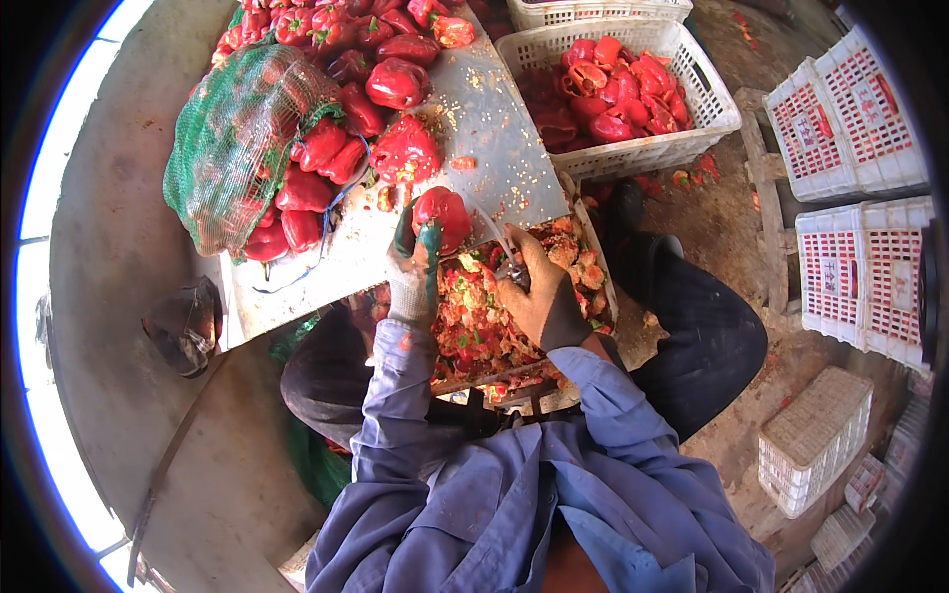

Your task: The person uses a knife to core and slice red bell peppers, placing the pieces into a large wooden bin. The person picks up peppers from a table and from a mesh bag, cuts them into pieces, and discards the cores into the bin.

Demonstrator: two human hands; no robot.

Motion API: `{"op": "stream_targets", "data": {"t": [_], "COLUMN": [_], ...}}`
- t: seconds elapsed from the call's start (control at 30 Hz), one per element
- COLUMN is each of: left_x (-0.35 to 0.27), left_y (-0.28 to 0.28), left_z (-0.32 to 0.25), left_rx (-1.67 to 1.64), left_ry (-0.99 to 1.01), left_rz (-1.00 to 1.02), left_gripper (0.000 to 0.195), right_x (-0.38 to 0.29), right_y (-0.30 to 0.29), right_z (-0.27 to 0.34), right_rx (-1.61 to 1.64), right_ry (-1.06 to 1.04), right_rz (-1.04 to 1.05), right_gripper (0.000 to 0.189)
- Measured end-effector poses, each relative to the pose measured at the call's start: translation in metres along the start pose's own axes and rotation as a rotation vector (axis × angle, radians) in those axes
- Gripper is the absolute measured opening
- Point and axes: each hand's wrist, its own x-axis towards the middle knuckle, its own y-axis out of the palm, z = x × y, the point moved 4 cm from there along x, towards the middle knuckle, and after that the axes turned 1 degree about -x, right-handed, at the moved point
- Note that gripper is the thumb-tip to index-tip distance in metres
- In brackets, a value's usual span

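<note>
My left hand [415, 263], in a knitted glove with green coating, grips a red bell pepper [445, 215] near the front edge of the metal-topped table [504, 133]. In an orange-tan glove, my right hand [537, 293] is closed around the dark handle of a thin-bladed knife [487, 219]. The slender blade reaches up and left towards the pepper; I cannot tell whether it touches. Below both hands, between the knees, a container is filled with pepper cores and seed scraps [474, 319]. A torn-looking red pepper [406, 150] lies just beyond the held one.
Whole red peppers [363, 44] are heaped at the table's far left, beside a green mesh sack [241, 148] holding more. At the right stands a white crate [637, 156] of cored peppers. Further right are stacked white crates [864, 274] and a wooden pallet [767, 200].
</note>
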Motion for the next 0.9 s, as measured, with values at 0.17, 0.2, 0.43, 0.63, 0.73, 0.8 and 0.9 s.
{"op": "stream_targets", "data": {"t": [0.17, 0.2, 0.43, 0.63, 0.73, 0.8, 0.9], "left_x": [0.005, 0.005, -0.002, -0.004, -0.005, -0.012, -0.011], "left_y": [-0.009, -0.009, 0.017, 0.023, 0.029, 0.030, 0.032], "left_z": [0.019, 0.020, 0.012, 0.006, 0.004, 0.000, 0.000], "left_rx": [-0.218, -0.286, 0.080, 0.348, 0.385, 0.371, 0.371], "left_ry": [-0.017, -0.030, 0.114, 0.240, 0.249, 0.251, 0.242], "left_rz": [0.077, 0.105, 0.177, 0.190, 0.115, 0.067, 0.092], "left_gripper": [0.048, 0.048, 0.071, 0.063, 0.056, 0.054, 0.051], "right_x": [0.005, 0.006, 0.012, 0.021, 0.026, 0.028, 0.037], "right_y": [0.010, 0.010, 0.016, 0.024, 0.030, 0.035, 0.039], "right_z": [0.019, 0.025, 0.016, 0.009, 0.015, 0.024, 0.035], "right_rx": [-0.261, -0.278, -0.341, -0.436, -0.461, -0.490, -0.514], "right_ry": [-0.072, -0.065, -0.099, -0.049, 0.089, 0.182, 0.136], "right_rz": [-0.035, 0.013, 0.028, -0.016, 0.013, 0.031, -0.021], "right_gripper": [0.084, 0.090, 0.094, 0.096, 0.093, 0.092, 0.089]}}
